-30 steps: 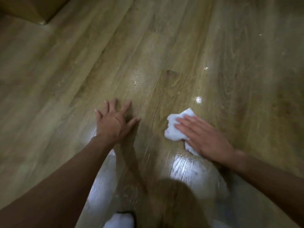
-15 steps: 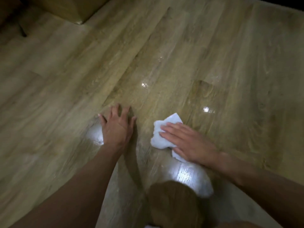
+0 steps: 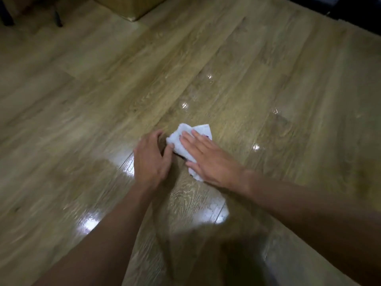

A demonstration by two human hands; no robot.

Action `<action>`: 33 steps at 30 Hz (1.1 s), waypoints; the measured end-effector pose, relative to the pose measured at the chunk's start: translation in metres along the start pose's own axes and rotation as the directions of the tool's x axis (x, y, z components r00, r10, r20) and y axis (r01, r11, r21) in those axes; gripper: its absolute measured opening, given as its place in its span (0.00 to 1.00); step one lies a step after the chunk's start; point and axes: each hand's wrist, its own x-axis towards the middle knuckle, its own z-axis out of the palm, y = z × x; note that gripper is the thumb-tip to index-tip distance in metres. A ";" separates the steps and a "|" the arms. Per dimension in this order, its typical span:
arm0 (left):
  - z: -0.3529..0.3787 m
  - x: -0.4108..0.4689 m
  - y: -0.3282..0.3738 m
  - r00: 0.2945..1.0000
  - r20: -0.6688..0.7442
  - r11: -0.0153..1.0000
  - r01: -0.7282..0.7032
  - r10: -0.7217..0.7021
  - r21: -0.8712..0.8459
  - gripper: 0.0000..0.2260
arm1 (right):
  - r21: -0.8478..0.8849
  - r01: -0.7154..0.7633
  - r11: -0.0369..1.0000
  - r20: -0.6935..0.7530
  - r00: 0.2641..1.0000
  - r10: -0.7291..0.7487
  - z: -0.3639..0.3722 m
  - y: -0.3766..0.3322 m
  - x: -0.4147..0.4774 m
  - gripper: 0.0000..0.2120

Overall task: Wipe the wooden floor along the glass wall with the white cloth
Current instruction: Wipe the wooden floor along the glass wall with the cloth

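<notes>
A white cloth (image 3: pixel 183 134) lies crumpled on the wooden floor (image 3: pixel 268 58), out in the open boards and well away from the floor's far right edge, where a dark strip (image 3: pixel 354 11) runs along it. The right hand (image 3: pixel 208 159) presses flat on the cloth, palm down. Its fingers (image 3: pixel 191 139) are straight and close together and cover the cloth's near and right part. The cloth's far end and left side stick out from under them.

The left hand (image 3: pixel 149 159) sits just beside the cloth on its left, back upward, with the fingers bent down toward the boards. Its thumb (image 3: pixel 168 151) reaches across to the cloth's left edge and seems to touch it. The frame is blurred here, so I cannot tell whether that hand pinches the cloth or only rests against it. Both forearms are bare.

Small bright glints (image 3: pixel 184 105) dot the boards beyond the cloth. A broad patch of shine (image 3: pixel 127 172) lies on the floor beside the left wrist. At the floor's far edge stands the corner of a wooden box (image 3: pixel 132 7), and two dark legs (image 3: pixel 58 17) stand in the far left corner.
</notes>
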 end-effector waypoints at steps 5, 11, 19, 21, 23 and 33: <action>0.006 -0.011 0.012 1.000 0.025 1.000 0.010 -0.010 0.001 0.19 | -0.050 0.075 0.996 0.202 0.977 -0.063 -0.031 0.037 0.007 0.29; 0.005 0.013 0.038 0.980 -0.052 0.972 0.183 -0.192 -0.148 0.08 | 0.263 -0.160 0.951 0.199 0.974 0.108 -0.031 -0.011 0.027 0.28; -0.022 0.018 0.039 0.913 0.380 0.979 0.190 -0.148 -0.076 0.21 | 0.337 -0.341 0.878 0.263 0.929 0.260 -0.062 0.038 0.024 0.33; -0.024 0.020 0.055 0.916 0.373 0.949 0.236 -0.146 -0.211 0.22 | 0.415 -0.374 0.830 0.233 0.925 0.300 -0.060 0.037 0.023 0.26; -0.027 0.026 0.072 0.919 0.373 0.908 0.260 -0.128 -0.330 0.26 | 0.471 -0.378 0.797 0.207 0.926 0.317 -0.063 0.042 0.019 0.08; -0.054 0.079 0.159 0.919 0.318 0.932 -0.119 0.234 -0.343 0.15 | 0.685 -0.287 0.669 0.099 0.947 0.305 -0.157 0.099 0.008 0.20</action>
